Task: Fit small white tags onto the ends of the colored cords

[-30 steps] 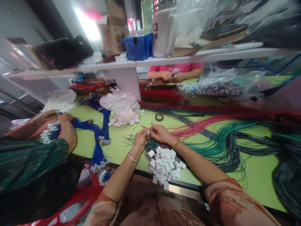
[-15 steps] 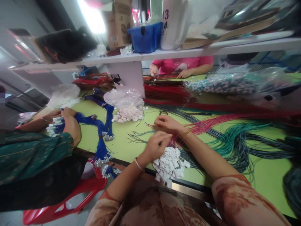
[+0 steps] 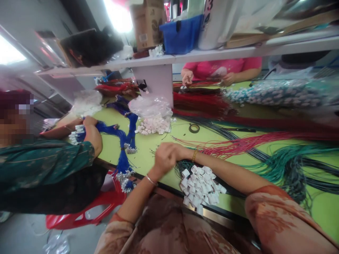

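Note:
My left hand (image 3: 165,157) and my right hand (image 3: 181,151) meet over the table, just left of a heap of white plastic connectors (image 3: 200,185). Both have curled fingers, and whatever is between them is hidden. Thin dark green wires (image 3: 184,165) run beneath the hands, their tips showing to the left. A bundle of pink-red wires (image 3: 225,145) stretches from behind my right hand to the right. Green wires (image 3: 272,158) and dark grey wires (image 3: 299,181) lie beyond my right forearm.
A roll of black tape (image 3: 194,128) and a dark-handled tool (image 3: 242,130) lie behind my hands. A plastic bag (image 3: 150,106) spills white connectors. At left, a co-worker's hand (image 3: 90,121) handles blue wires (image 3: 122,162). Opposite sits a person in pink (image 3: 227,66), below a shelf (image 3: 148,60).
My hands have come together, the right moving left and down against the left. The camera view has shifted a little left. The tape roll now shows fully.

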{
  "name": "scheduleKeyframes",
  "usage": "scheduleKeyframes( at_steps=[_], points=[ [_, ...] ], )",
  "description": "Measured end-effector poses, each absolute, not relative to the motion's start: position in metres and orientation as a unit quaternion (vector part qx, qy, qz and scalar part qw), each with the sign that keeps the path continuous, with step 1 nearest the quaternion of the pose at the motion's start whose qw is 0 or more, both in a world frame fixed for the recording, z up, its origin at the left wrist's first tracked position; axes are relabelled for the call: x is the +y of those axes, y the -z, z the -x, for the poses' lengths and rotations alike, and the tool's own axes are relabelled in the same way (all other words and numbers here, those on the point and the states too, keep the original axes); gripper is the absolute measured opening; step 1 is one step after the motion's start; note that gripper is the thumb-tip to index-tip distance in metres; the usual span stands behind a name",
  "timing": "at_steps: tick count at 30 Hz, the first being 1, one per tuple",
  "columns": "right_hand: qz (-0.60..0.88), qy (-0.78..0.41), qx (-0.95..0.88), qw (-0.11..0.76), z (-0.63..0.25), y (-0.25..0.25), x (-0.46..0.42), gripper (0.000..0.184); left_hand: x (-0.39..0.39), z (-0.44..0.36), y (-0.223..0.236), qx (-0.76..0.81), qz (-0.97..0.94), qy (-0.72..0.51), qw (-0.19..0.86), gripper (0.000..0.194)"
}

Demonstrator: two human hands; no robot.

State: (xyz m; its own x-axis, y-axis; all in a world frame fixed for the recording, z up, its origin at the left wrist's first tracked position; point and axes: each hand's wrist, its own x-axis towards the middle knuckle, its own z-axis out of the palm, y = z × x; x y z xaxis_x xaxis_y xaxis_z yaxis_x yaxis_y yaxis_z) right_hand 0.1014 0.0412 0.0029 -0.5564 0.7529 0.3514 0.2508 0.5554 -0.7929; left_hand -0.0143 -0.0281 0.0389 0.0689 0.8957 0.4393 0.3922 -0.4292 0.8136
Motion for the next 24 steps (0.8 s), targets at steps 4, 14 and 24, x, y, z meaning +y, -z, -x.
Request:
scheduleKeyframes(
  at_steps=[4,14,24],
  points=[
    [0.273,-0.318,-0.89,0.178,-0.11,-0.01,0.042,0.01,0.032,0.096,-0.027,0.646,-0.619,-0.442,0.068,0.026],
    [0.329,-0.544,-0.719,0.281,-0.114,-0.002,0.053,0.015,0.074,0.139,-0.001,0.728,-0.652,-0.211,-0.008,0.02],
    [0.346,-0.637,-0.567,0.391,-0.118,-0.021,0.048,0.032,0.059,0.138,-0.005,0.786,-0.608,-0.112,-0.017,0.029]
  ],
)
